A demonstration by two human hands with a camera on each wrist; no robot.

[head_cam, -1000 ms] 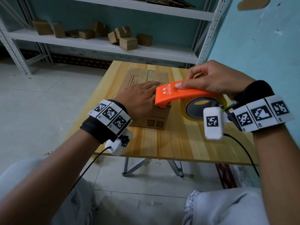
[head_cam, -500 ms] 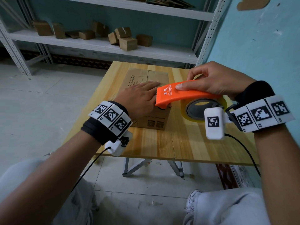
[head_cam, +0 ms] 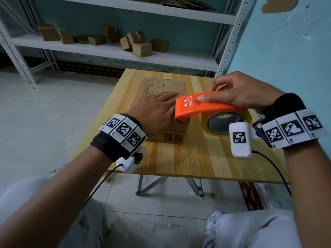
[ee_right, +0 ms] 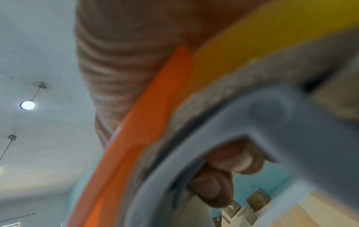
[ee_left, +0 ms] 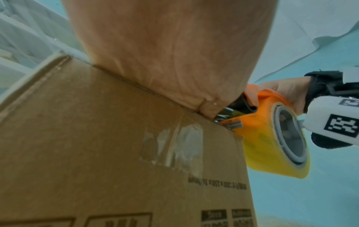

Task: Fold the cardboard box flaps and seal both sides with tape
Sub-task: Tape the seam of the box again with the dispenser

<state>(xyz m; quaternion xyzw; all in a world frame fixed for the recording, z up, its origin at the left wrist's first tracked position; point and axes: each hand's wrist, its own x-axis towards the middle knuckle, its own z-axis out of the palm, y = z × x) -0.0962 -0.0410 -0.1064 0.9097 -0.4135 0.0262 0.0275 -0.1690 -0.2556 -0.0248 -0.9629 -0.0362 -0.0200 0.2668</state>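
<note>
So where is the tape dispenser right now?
In the head view the orange tape dispenser is gripped by the right hand, its toothed front end on the near right corner of the cardboard box, beside the left hand.

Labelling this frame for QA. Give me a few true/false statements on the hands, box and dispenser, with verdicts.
1. The left hand lies flat on top of the box. True.
2. The right hand holds the dispenser. True.
3. The dispenser is blue. False: it is orange, with a yellowish tape roll.
4. The dispenser's front end is at the box's near right top edge. True.
5. The box stands on the floor. False: it stands on the wooden table.
6. The shelf behind is bare. False: small cardboard boxes sit on it.
</note>
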